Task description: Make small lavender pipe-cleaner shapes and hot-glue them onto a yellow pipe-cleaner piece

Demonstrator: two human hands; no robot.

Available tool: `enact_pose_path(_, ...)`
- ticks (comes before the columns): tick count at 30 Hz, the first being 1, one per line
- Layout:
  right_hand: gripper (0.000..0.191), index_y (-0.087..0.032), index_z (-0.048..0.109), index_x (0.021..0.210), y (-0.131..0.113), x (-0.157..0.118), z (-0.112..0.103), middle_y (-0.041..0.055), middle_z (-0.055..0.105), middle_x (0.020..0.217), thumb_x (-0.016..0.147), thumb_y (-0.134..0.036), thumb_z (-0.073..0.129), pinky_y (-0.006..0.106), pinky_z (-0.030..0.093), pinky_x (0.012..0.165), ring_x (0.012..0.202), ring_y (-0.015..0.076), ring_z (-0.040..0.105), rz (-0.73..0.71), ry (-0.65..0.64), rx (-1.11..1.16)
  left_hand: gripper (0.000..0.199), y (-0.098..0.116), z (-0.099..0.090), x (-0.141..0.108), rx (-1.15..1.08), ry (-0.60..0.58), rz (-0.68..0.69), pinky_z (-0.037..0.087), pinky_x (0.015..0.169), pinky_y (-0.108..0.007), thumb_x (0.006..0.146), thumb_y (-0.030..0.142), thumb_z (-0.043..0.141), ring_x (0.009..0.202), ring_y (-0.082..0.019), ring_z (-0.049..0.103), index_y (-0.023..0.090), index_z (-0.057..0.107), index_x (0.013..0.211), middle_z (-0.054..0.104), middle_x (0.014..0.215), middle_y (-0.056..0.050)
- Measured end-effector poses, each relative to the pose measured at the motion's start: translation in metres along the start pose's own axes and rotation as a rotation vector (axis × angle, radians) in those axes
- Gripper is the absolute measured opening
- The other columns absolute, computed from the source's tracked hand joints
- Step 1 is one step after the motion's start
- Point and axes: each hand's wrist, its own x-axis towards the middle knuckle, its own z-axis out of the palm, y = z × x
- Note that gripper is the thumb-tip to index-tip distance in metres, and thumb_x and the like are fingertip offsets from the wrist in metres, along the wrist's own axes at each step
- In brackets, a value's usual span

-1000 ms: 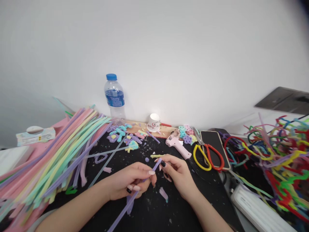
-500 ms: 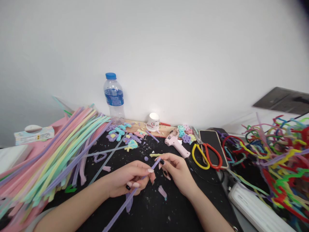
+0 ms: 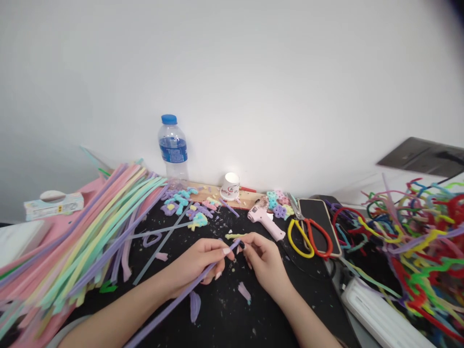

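Observation:
A long purple pipe cleaner (image 3: 174,303) runs from the bottom edge up between my two hands. My left hand (image 3: 203,261) pinches it between thumb and fingers a short way below its upper end. At that end my right hand (image 3: 261,253) grips the tip between thumb and forefinger. Under my left hand lies a flat purple petal-like piece (image 3: 195,306) on the black table surface (image 3: 224,324). A pale purple scrap (image 3: 244,291) rests below the gap between my hands. Just beyond my fingertips is a short yellow piece (image 3: 235,236).
Left, a heap of pastel pipe cleaners (image 3: 105,232); right, a tangle of bright ones (image 3: 424,246). A pink glue gun (image 3: 266,222), scissors (image 3: 308,237), a phone (image 3: 321,224), a paper cup (image 3: 230,186) and a bottle (image 3: 174,152) stand or lie behind. A white power strip (image 3: 380,314) is at lower right.
My left hand's fingers have shifted along the purple pipe cleaner, whose lower part has swung left. The petal-like piece now lies apart, more fully uncovered. The view has shifted slightly.

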Motion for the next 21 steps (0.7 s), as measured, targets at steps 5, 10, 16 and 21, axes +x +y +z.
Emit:
enact_pose_path(5, 0.018, -0.018, 0.063, 0.088, -0.0002, -0.0007, -0.0016, 0.0054, 0.064, 0.081, 0.088, -0.021, 0.046, 0.025, 0.046, 0.059, 0.071, 0.0163, 0.058, -0.14, 0.016, -0.19, 0.023, 0.0006, 0.0003, 0.001, 0.001, 0.054, 0.034, 0.02, 0.034, -0.016, 0.081, 0.034, 0.054, 0.033, -0.003, 0.027, 0.012, 0.06, 0.078, 0.047, 0.045, 0.005)
enact_pose_path(10, 0.02, -0.021, 0.062, 0.091, -0.003, -0.001, -0.0037, 0.006, 0.063, 0.086, 0.088, -0.015, 0.043, 0.029, 0.047, 0.071, 0.08, 0.0181, 0.059, -0.273, -0.002, -0.287, 0.023, 0.0033, 0.0032, -0.0006, 0.043, 0.095, 0.051, 0.019, 0.035, -0.017, 0.081, 0.034, 0.054, 0.033, -0.003, 0.028, 0.012, 0.061, 0.077, 0.046, 0.044, 0.005)
enact_pose_path(16, 0.023, -0.022, 0.058, 0.1, 0.0015, -0.0012, -0.004, 0.0066, 0.062, 0.092, 0.088, -0.011, 0.041, 0.031, 0.048, 0.076, 0.085, 0.0184, 0.058, -0.362, -0.035, -0.396, 0.025, 0.0029, 0.0036, -0.0017, 0.077, 0.1, 0.046, 0.02, 0.036, -0.017, 0.08, 0.036, 0.054, 0.035, -0.004, 0.029, 0.013, 0.061, 0.077, 0.045, 0.044, 0.006)
enact_pose_path(21, 0.025, -0.019, 0.056, 0.105, 0.0054, -0.0019, -0.0032, 0.0093, 0.063, 0.094, 0.089, -0.011, 0.039, 0.034, 0.049, 0.077, 0.087, 0.0202, 0.058, -0.437, -0.049, -0.551, 0.024, 0.0019, 0.0027, -0.0015, 0.078, 0.092, 0.04, 0.019, 0.036, -0.017, 0.08, 0.036, 0.054, 0.035, -0.004, 0.028, 0.013, 0.061, 0.078, 0.044, 0.044, 0.006)
